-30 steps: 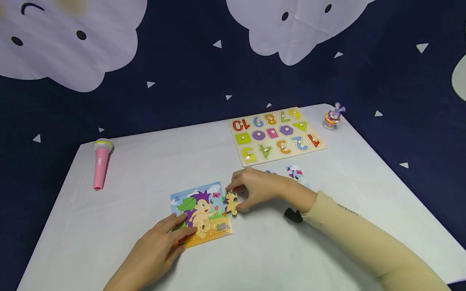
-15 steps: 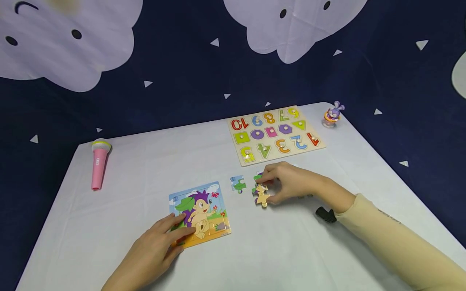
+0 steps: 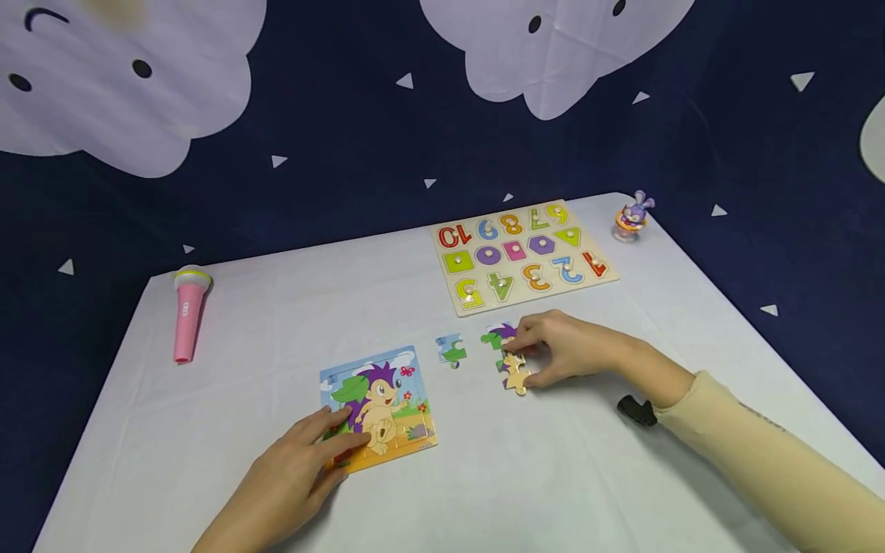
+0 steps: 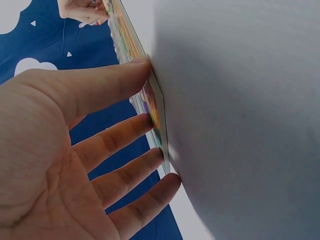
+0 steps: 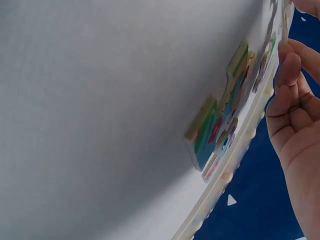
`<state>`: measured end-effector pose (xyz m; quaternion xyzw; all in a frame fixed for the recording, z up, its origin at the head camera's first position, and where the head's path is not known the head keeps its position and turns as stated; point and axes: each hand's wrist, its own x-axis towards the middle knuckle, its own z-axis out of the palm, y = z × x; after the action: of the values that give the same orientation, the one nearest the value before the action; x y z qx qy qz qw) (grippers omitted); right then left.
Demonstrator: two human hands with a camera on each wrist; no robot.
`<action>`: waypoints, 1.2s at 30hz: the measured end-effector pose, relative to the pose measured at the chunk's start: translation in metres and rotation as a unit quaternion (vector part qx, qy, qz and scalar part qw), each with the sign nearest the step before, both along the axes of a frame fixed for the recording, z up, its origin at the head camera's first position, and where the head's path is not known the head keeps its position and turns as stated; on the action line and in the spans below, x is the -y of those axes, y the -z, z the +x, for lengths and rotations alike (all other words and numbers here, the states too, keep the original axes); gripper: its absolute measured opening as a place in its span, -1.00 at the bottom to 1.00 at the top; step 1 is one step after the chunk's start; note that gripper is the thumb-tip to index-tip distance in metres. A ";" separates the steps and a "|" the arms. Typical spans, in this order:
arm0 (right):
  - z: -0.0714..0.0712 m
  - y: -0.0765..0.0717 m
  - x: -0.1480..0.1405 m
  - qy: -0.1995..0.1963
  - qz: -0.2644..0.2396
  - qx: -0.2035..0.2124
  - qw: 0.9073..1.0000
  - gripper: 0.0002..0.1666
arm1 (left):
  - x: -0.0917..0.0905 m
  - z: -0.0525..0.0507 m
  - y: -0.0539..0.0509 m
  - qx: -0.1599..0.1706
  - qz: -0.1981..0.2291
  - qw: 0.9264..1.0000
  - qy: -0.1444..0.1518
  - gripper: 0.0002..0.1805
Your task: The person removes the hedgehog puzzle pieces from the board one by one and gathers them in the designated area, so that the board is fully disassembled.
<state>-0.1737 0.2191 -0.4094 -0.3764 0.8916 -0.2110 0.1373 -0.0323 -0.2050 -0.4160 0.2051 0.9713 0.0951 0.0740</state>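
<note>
A square hedgehog jigsaw board (image 3: pixel 419 415) lies on the white table. My left hand (image 3: pixel 282 467) rests on its near left corner, fingers fairly straight on the picture and thumb at the edge; the left wrist view shows the thumb (image 4: pixel 107 85) touching that edge. Over to the right, my right hand (image 3: pixel 577 349) pinches a beige puzzle piece (image 3: pixel 515 375) between thumb and fingers, low above the table. Just behind it lies a purple and green puzzle piece (image 3: pixel 502 333). A blue and green puzzle piece (image 3: pixel 452 349) sits between the board and that hand.
Behind the loose pieces lies a wooden number board (image 3: pixel 528 257). A pink toy microphone (image 3: pixel 188 315) is at the left, a small purple figurine (image 3: pixel 632 217) at the far right corner. A black object (image 3: pixel 637 411) is by the right sleeve. More puzzle pieces (image 5: pixel 205 137) show in the right wrist view.
My right hand has carried the beige piece rightward from beside the board to next to the purple and green piece. The left hand has stayed on the board.
</note>
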 end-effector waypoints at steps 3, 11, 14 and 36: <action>0.000 0.002 0.000 -0.005 0.000 -0.006 1.000 -0.29 | 0.000 0.000 -0.001 0.007 -0.002 1.000 -0.003 -0.51; 0.002 0.004 -0.003 -0.003 0.008 -0.003 1.000 -0.33 | -0.001 -0.001 -0.001 0.022 -0.002 1.000 -0.011 -0.51; 0.002 0.004 -0.004 -0.002 0.011 0.000 1.000 -0.32 | -0.001 -0.001 -0.001 0.027 -0.004 1.000 -0.016 -0.51; 0.004 0.003 -0.006 0.001 -0.012 -0.026 1.000 -0.65 | -0.002 -0.001 -0.001 0.031 -0.008 0.999 -0.021 -0.50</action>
<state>-0.1700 0.2253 -0.4124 -0.3829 0.8925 -0.2119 0.1095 -0.0332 -0.2034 -0.4152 0.1810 0.9734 0.0950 0.1035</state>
